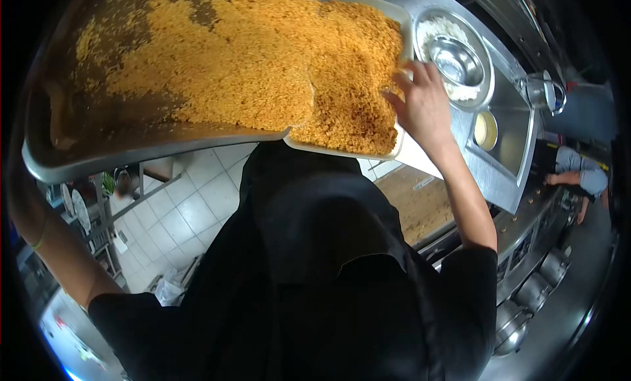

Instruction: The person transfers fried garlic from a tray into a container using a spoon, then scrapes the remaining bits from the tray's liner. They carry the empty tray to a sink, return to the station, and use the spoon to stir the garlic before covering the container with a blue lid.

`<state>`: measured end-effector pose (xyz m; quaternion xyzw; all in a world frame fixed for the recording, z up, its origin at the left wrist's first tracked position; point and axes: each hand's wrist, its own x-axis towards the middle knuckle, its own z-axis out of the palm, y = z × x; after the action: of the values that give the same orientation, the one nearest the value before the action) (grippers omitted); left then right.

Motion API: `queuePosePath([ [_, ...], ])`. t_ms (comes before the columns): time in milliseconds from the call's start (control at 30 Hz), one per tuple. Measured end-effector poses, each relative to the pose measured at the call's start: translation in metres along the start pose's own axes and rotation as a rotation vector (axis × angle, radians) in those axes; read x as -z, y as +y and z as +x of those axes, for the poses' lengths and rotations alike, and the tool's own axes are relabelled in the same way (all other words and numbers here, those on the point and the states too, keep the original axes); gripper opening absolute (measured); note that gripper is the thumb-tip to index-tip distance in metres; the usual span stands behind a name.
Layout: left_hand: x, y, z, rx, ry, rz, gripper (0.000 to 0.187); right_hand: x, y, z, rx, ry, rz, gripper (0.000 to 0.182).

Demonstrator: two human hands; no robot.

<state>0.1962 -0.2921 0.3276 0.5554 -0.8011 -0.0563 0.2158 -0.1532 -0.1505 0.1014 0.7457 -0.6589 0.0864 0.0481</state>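
A large metal tray (197, 143) fills the upper left, tilted, with a layer of golden-orange crumbs (223, 65) on it. Its right end overlaps a white plastic tub (405, 32), which is heaped with darker crumbs of the same sort (355, 78). At the dark left edge, my left hand (27, 184) is at the metal tray's far corner and holds it up; its fingers are hidden. My right hand (424, 105) is over the tub's right rim, thumb and fingers curved and apart, with nothing visible between them.
A metal bowl (453, 60) sits inside a wider one (488, 85) holding white bits. Beyond are a round tin (486, 131) and a metal pitcher (540, 92). Another person (578, 170) is at the far right, near several pots (532, 292). Tiled floor (197, 207) shows below.
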Motion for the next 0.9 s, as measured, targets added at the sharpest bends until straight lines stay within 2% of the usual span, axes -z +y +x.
queuePosePath([
  [33, -0.008, 0.004, -0.003, 0.010, 0.135, 0.035, 0.023, -0.016, 0.017, -0.012, -0.056, -0.084, -0.057, 0.029],
  [67, 0.019, -0.028, 0.013, -0.114, -0.176, -0.094, 0.008, -0.029, 0.026, -0.025, -0.089, -0.150, -0.118, 0.028],
  [100, 0.020, -0.048, 0.017, -0.113, -0.165, -0.063, 0.008, -0.041, 0.031, -0.029, -0.120, -0.198, -0.171, 0.027],
  [133, 0.015, -0.068, 0.018, -0.031, -0.109, -0.110, 0.015, -0.048, 0.031, -0.028, -0.110, -0.169, -0.143, 0.027],
  [167, 0.015, -0.077, 0.016, 0.044, -0.051, -0.157, 0.030, -0.054, 0.029, -0.030, -0.167, -0.238, -0.123, 0.024],
  [233, 0.019, -0.062, 0.016, 0.059, -0.276, -0.262, 0.022, -0.061, 0.032, -0.028, -0.223, -0.377, -0.138, 0.018],
  [300, 0.015, -0.062, 0.016, 0.061, -0.288, -0.356, 0.021, -0.052, 0.035, -0.020, -0.205, -0.512, -0.165, 0.013],
  [367, 0.010, -0.059, 0.015, 0.060, -0.212, -0.322, 0.032, -0.031, 0.034, -0.012, -0.164, -0.483, -0.207, 0.012],
  [467, 0.005, -0.048, 0.012, -0.013, -0.095, -0.313, 0.036, 0.013, 0.042, 0.000, -0.008, -0.362, -0.273, 0.008],
  [500, 0.001, -0.036, 0.009, -0.006, -0.084, -0.315, 0.036, 0.029, 0.043, 0.006, 0.041, -0.335, -0.274, 0.008],
  [567, -0.004, 0.007, 0.004, 0.024, 0.052, -0.298, 0.029, 0.037, 0.060, 0.007, 0.033, -0.284, -0.307, 0.004],
  [600, -0.006, 0.026, -0.001, 0.042, 0.120, -0.280, 0.027, 0.037, 0.065, 0.013, -0.014, -0.249, -0.223, 0.006],
  [633, -0.008, 0.041, -0.009, -0.107, 0.149, 0.112, 0.040, 0.044, 0.059, 0.021, -0.010, -0.103, -0.098, 0.010],
  [700, -0.005, 0.037, -0.007, -0.053, 0.126, -0.033, 0.036, 0.061, 0.047, 0.043, -0.062, -0.146, 0.296, 0.011],
  [733, 0.001, 0.044, -0.007, 0.058, 0.049, -0.011, 0.034, 0.060, 0.040, 0.051, -0.061, -0.078, 0.354, 0.009],
  [767, 0.007, 0.049, -0.004, 0.060, 0.069, -0.005, 0.034, 0.063, 0.027, 0.061, -0.061, -0.076, 0.404, 0.016],
  [833, 0.015, 0.055, 0.005, 0.336, -0.056, -0.024, 0.030, 0.056, -0.006, 0.080, 0.105, 0.133, 0.614, 0.027],
  [867, 0.024, 0.050, 0.006, 0.369, -0.191, -0.110, 0.027, 0.068, -0.029, 0.090, 0.092, 0.123, 0.688, 0.029],
  [900, 0.025, 0.050, 0.007, 0.364, -0.181, -0.103, 0.027, 0.081, -0.050, 0.100, 0.078, 0.112, 0.761, 0.032],
])
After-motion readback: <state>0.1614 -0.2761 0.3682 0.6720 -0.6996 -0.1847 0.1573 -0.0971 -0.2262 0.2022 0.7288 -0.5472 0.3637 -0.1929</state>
